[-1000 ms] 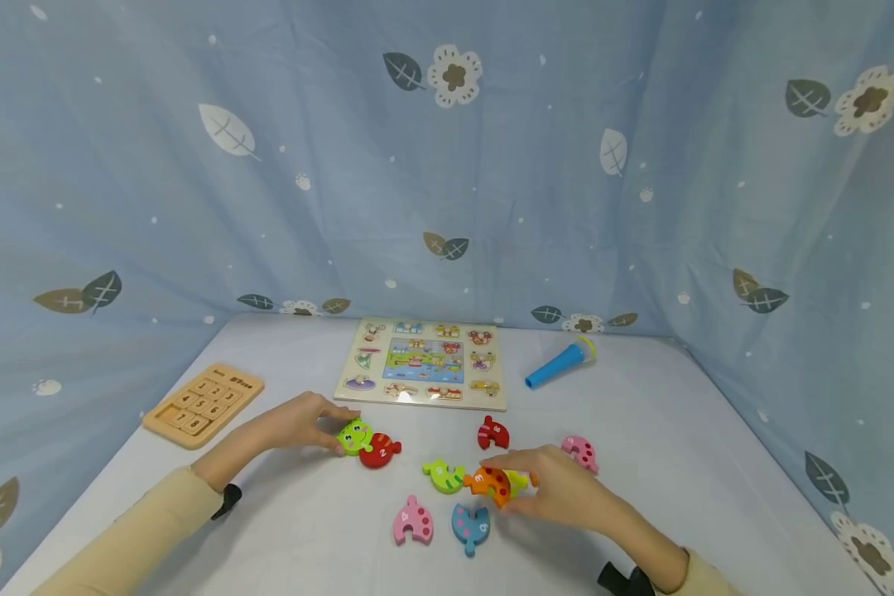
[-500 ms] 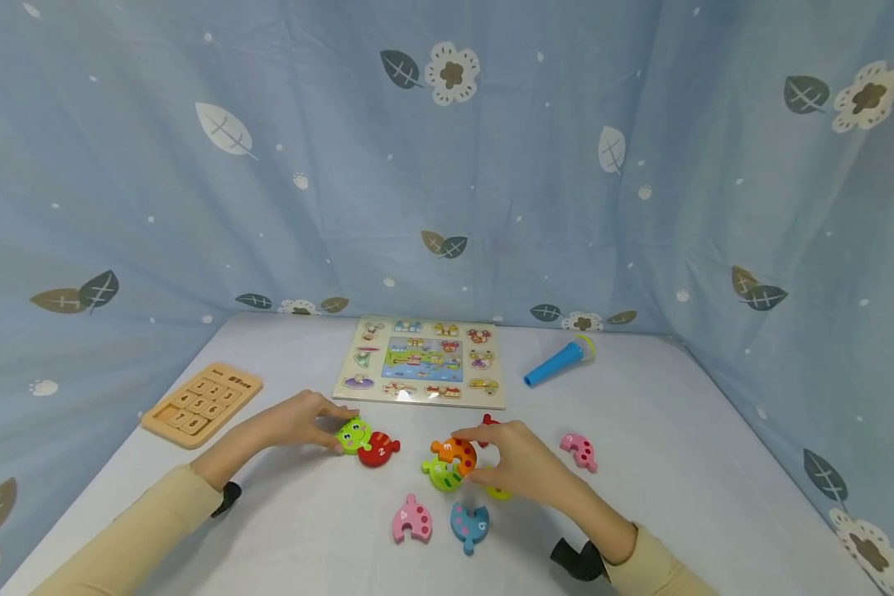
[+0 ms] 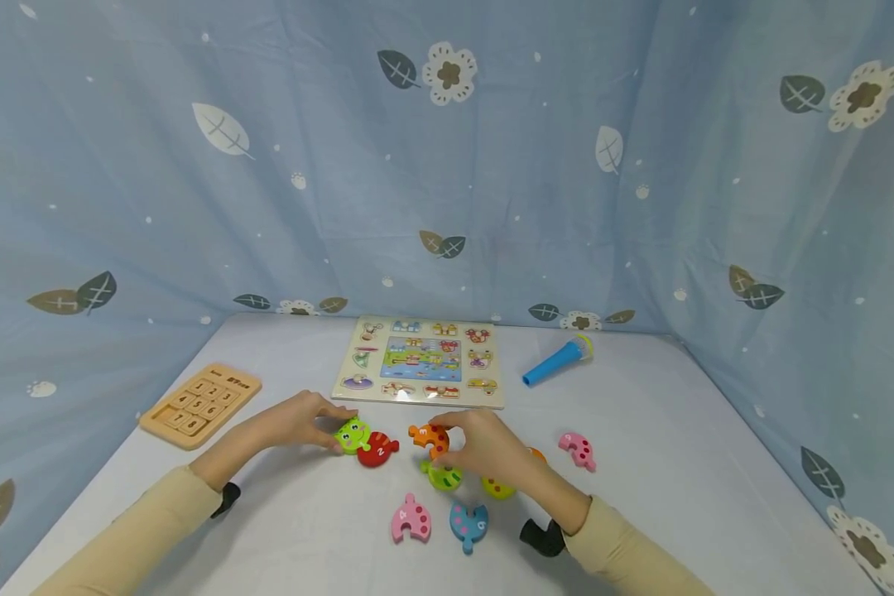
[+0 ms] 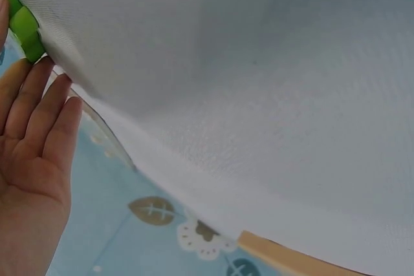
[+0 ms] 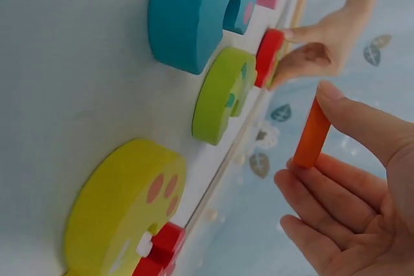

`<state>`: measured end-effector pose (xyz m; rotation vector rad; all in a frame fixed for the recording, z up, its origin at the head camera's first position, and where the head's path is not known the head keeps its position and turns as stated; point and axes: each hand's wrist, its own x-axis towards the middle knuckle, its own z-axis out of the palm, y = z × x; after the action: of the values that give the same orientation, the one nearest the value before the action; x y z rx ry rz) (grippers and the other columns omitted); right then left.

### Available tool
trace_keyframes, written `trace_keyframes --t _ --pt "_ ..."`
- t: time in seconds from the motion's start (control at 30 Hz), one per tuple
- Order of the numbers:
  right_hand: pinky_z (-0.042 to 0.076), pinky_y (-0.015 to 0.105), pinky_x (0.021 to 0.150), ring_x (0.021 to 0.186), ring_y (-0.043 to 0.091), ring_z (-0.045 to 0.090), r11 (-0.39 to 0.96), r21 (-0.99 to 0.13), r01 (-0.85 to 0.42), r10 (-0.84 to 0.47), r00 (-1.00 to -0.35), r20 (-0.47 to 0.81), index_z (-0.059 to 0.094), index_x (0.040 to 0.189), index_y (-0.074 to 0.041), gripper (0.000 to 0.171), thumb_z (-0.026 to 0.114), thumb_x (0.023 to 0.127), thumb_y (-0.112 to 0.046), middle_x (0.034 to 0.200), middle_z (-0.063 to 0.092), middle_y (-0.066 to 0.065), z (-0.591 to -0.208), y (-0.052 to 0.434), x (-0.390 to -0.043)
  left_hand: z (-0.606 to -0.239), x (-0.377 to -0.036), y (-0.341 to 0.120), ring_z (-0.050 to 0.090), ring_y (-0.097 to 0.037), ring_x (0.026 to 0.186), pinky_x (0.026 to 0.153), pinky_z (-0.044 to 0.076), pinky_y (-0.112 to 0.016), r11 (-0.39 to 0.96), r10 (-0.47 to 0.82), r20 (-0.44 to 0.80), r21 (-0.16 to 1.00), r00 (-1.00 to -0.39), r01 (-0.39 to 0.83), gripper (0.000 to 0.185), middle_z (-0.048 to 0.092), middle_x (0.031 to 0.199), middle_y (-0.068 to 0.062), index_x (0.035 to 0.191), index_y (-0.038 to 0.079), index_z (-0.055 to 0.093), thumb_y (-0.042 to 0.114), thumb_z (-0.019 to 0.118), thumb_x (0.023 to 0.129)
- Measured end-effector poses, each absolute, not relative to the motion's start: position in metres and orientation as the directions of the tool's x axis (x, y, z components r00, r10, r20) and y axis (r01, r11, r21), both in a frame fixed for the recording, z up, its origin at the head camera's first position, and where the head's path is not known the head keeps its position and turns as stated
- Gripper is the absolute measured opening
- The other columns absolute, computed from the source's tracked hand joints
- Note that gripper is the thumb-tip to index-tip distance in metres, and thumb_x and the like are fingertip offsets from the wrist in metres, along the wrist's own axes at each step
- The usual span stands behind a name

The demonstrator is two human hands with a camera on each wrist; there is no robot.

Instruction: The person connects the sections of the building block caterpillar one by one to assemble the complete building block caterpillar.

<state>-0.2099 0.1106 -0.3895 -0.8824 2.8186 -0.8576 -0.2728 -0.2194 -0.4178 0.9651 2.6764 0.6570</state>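
From afar I see left hand pinching green face piece; right hand, near striped green piece, pinching orange piece.

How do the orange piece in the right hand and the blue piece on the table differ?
The orange piece is pinched by the right hand, while the blue piece lies on the table, touched by neither hand. The orange piece has red spots; the blue piece has pink ones. Both are notched and spotted.
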Motion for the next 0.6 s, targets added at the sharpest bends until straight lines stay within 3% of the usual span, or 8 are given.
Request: trace_keyframes --t 0.6 --pt "0.052 0.022 0.085 0.099 0.013 0.063 0.711 -0.5 -0.494 -0.554 -0.832 0.034 0.07 0.114 -0.01 0.048 0.086 0.073 -0.028 0.106 0.071 -0.002 -0.401 0.074 -0.237 -0.42 -0.273 -0.224 0.057 -0.032 0.117 0.093 0.049 -0.048 0.643 0.693 -0.016 0.467 -0.721 0.607 0.065 0.064 0.124 -0.013 0.128 0.006 0.063 0.041 0.079 0.075"
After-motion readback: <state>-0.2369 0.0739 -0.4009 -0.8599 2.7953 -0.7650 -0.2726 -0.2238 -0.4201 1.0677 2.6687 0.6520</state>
